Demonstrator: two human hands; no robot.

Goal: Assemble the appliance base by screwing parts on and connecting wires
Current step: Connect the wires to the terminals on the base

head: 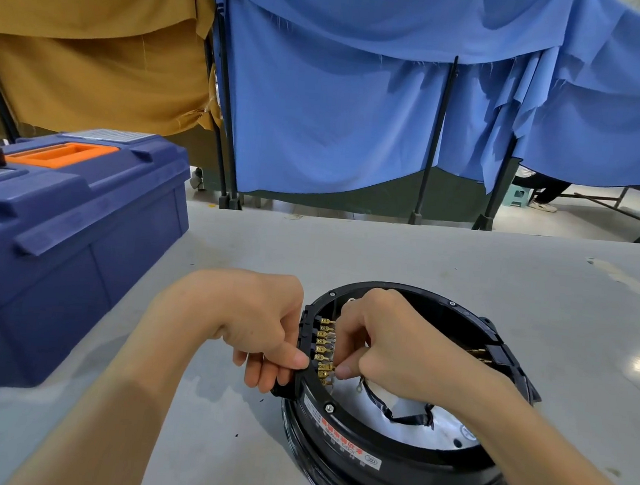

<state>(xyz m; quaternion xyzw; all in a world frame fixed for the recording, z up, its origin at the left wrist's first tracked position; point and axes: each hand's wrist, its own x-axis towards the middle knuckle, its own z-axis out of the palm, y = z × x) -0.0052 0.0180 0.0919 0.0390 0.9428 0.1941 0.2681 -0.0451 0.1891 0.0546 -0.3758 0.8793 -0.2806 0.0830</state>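
Left hand (264,326) clamps rigid base (400,454) rim; right hand (390,345) pinches a thin wire end at bendable brass terminals (325,353) — grip connector, not wire.

Illumination is bright, even and diffuse, originating overhead. A round glare spot appears on the grey table (500,281) at the right edge, and a specular sheen marks the white plate inside the appliance base (390,438). Shadows under both forearms and beside the blue toolbox (67,243) are soft and faint. Focus is sharp at centre. Wide-angle distortion bends the curtain poles and stretches the forearms toward the lower edge.
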